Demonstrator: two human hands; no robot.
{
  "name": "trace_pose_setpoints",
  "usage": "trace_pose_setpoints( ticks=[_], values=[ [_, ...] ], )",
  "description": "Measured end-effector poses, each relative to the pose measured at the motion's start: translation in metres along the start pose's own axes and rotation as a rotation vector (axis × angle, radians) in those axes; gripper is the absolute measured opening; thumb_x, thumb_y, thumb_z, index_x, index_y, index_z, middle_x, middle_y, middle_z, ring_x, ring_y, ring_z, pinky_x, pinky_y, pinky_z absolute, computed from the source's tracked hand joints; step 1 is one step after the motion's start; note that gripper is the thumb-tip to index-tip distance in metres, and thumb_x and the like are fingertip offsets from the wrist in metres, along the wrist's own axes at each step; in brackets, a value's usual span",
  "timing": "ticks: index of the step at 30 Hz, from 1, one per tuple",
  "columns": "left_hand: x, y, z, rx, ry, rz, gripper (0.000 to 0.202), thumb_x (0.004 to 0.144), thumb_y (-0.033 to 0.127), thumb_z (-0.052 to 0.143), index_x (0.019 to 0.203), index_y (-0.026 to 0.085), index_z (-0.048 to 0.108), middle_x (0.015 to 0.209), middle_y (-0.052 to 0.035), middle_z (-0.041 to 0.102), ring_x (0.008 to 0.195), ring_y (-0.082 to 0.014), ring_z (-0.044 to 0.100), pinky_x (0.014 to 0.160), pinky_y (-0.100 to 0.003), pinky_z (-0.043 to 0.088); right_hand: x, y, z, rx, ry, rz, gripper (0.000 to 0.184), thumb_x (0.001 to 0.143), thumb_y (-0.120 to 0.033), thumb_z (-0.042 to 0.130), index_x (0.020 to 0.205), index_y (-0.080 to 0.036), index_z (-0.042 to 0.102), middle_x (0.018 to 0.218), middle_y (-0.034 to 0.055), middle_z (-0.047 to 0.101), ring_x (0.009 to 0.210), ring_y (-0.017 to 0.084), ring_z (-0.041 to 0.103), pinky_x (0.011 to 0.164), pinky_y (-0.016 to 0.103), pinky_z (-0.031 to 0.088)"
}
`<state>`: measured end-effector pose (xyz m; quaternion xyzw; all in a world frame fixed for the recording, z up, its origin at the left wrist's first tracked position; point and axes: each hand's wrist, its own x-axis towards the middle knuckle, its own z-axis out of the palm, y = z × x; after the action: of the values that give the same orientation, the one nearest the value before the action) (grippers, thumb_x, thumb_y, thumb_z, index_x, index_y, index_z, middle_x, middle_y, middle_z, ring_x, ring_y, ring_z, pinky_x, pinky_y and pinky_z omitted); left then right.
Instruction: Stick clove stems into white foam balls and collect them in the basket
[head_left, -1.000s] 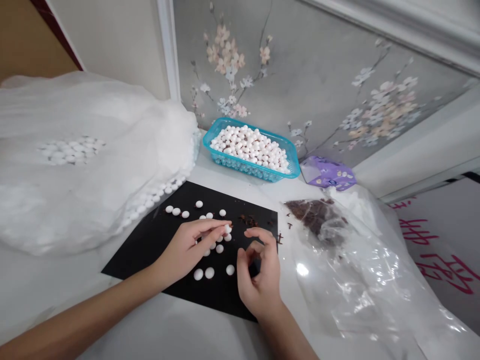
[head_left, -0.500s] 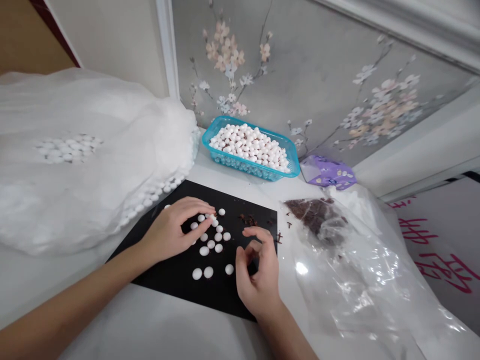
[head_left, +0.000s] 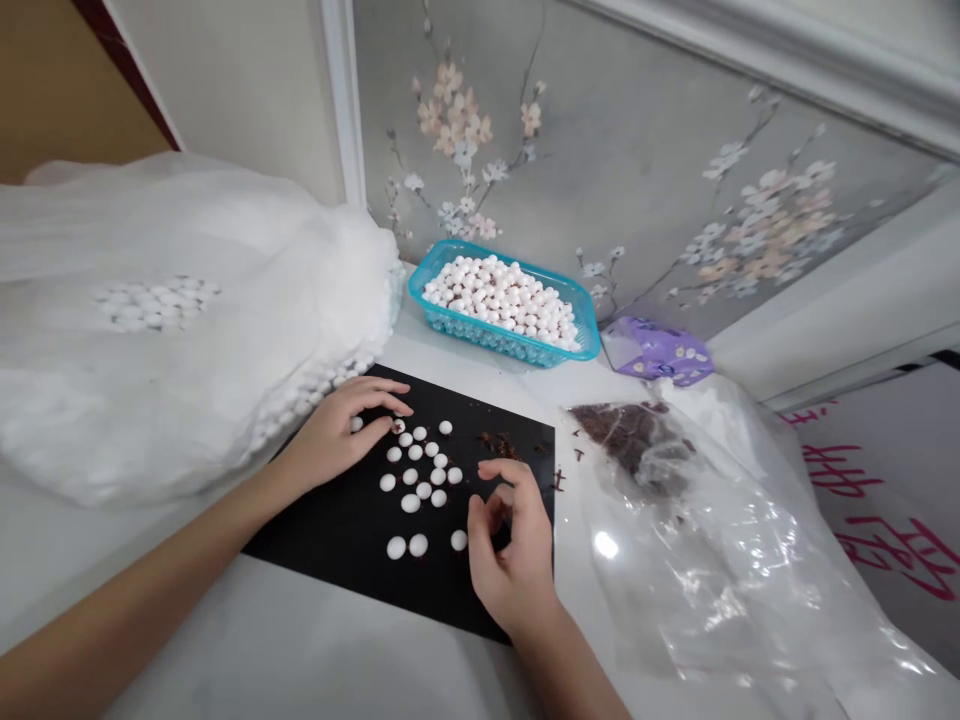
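My left hand (head_left: pixel 334 440) rests palm down on the black mat (head_left: pixel 352 540), its fingertips at a white round bead (head_left: pixel 397 426) that carries a small dark speck. Several more white beads (head_left: pixel 420 465) lie in a loose cluster to the right of that hand. My right hand (head_left: pixel 510 550) stands curled over the mat's lower right, thumb and fingers close together. Anything between them is hidden. Small brown bits (head_left: pixel 499 445) lie on the mat just beyond it.
A clear plastic bag (head_left: pixel 720 580) with brown flakes (head_left: pixel 637 445) lies to the right. A teal basket (head_left: pixel 450 262) of white beads stands at the back, next to a purple packet (head_left: pixel 656 350). A white gauzy sack (head_left: pixel 187 380) with beads bulges at the left.
My left hand has slid back up and to the left, uncovering more of the bead cluster. The right hand has barely moved.
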<state>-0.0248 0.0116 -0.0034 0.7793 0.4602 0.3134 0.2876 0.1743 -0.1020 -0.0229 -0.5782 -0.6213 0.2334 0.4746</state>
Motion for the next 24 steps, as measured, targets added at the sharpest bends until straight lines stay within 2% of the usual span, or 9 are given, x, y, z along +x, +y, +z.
trace_pose_setpoints(
  ticks=[3,5,7,9,11,13,15,20,24],
  values=[
    [0.002,-0.002,-0.005,-0.23,0.022,-0.155,0.022,0.078,0.032,0.051,0.086,0.023,0.069,0.114,-0.0019,0.064,0.112,-0.0242,0.054,0.102,-0.039,0.035,0.001,0.001,-0.001,0.001,-0.007,0.011,0.028,0.079,-0.012,0.046,0.105,-0.022,0.043,0.091,0.0016,0.051,0.051,0.007,0.045,0.048,0.022,0.044],
    [0.002,-0.001,-0.007,-0.328,0.069,-0.208,0.024,0.079,0.034,0.051,0.088,0.023,0.069,0.112,-0.0016,0.066,0.113,-0.0235,0.053,0.104,-0.037,0.034,0.0,-0.003,-0.001,-0.011,0.001,0.016,0.027,0.079,-0.013,0.046,0.105,-0.022,0.043,0.089,0.0016,0.051,0.054,0.008,0.047,0.051,0.023,0.046],
    [0.003,0.002,-0.008,-0.35,0.092,-0.233,0.027,0.08,0.038,0.051,0.092,0.023,0.069,0.111,-0.0013,0.066,0.115,-0.0225,0.052,0.104,-0.035,0.033,-0.003,-0.012,0.002,-0.048,0.041,0.024,0.03,0.079,-0.017,0.048,0.108,-0.022,0.042,0.096,0.005,0.052,0.067,0.012,0.053,0.059,0.028,0.049],
    [0.002,0.006,-0.006,-0.318,0.054,-0.231,0.03,0.08,0.041,0.051,0.097,0.023,0.068,0.114,-0.0014,0.065,0.116,-0.0223,0.052,0.105,-0.035,0.032,-0.009,-0.022,0.008,-0.114,0.092,0.03,0.043,0.076,-0.024,0.056,0.115,-0.02,0.04,0.112,0.0118,0.049,0.093,0.022,0.054,0.075,0.04,0.05],
    [0.001,0.009,-0.002,-0.281,-0.004,-0.211,0.033,0.081,0.043,0.051,0.101,0.022,0.067,0.116,-0.0022,0.064,0.116,-0.0228,0.051,0.106,-0.035,0.031,-0.017,-0.029,0.017,-0.192,0.086,0.022,0.069,0.065,-0.035,0.07,0.122,-0.017,0.038,0.126,0.0183,0.041,0.113,0.033,0.044,0.087,0.053,0.043],
    [-0.002,0.013,0.002,-0.266,-0.039,-0.206,0.035,0.082,0.044,0.049,0.104,0.021,0.066,0.118,-0.0027,0.063,0.116,-0.0227,0.051,0.106,-0.036,0.031,-0.024,-0.031,0.026,-0.266,0.032,0.0,0.085,0.055,-0.042,0.077,0.125,-0.015,0.037,0.132,0.0232,0.035,0.117,0.041,0.039,0.088,0.06,0.039],
    [-0.006,0.018,0.006,-0.271,-0.06,-0.22,0.036,0.084,0.043,0.047,0.107,0.022,0.064,0.119,-0.0022,0.062,0.116,-0.022,0.051,0.105,-0.036,0.031,-0.028,-0.029,0.032,-0.308,-0.009,0.005,0.091,0.053,-0.044,0.078,0.128,-0.013,0.035,0.135,0.0257,0.033,0.118,0.044,0.037,0.087,0.064,0.038],
    [-0.015,0.029,0.017,-0.311,-0.081,-0.262,0.034,0.085,0.043,0.045,0.106,0.024,0.065,0.115,-0.0018,0.064,0.113,-0.0226,0.053,0.102,-0.036,0.035,-0.028,-0.024,0.031,-0.272,-0.072,0.158,0.083,0.067,-0.042,0.07,0.134,-0.017,0.029,0.141,0.0197,0.028,0.127,0.037,0.031,0.095,0.056,0.037],
    [-0.02,0.034,0.025,-0.38,-0.046,-0.254,0.032,0.085,0.042,0.047,0.103,0.024,0.066,0.115,-0.0018,0.064,0.114,-0.0227,0.052,0.103,-0.036,0.034,-0.027,-0.025,0.029,-0.217,-0.101,0.228,0.078,0.072,-0.038,0.065,0.136,-0.017,0.026,0.145,0.0175,0.023,0.133,0.032,0.025,0.1,0.05,0.035]
  ],
)
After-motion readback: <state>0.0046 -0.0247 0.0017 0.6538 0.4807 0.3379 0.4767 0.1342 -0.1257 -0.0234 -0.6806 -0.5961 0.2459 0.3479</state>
